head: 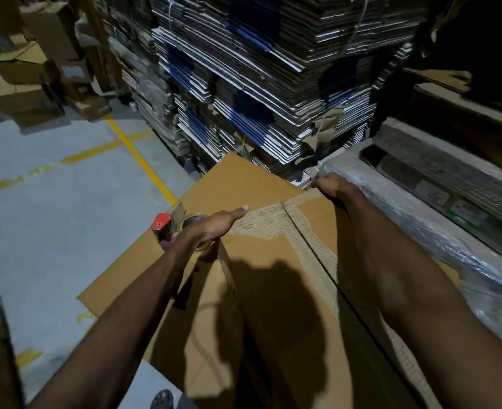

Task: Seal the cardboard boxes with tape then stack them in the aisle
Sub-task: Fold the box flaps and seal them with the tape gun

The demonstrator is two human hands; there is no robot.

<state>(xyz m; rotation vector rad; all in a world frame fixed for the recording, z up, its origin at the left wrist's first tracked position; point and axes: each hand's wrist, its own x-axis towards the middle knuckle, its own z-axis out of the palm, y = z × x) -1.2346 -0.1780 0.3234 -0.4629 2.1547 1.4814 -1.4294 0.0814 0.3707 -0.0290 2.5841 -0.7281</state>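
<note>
A large brown cardboard box (273, 290) stands in front of me, its top flaps meeting at a centre seam. A strip of clear tape (273, 215) runs across the far end of the top. My left hand (214, 227) is at the box's left edge, thumb lying flat on the top. Its fingers wrap a tape dispenser (163, 228) with a red handle, which hangs beside the box. My right hand (331, 186) is at the far right corner, fingers curled over the box's edge where the tape ends.
A flat cardboard sheet (120, 273) lies under the box on the grey floor. Tall stacks of flattened cartons (258, 84) rise just behind. A plastic-wrapped bundle (421, 219) presses against the right side. A yellow floor line (139, 159) crosses the aisle at left; loose boxes (37, 54) sit far left.
</note>
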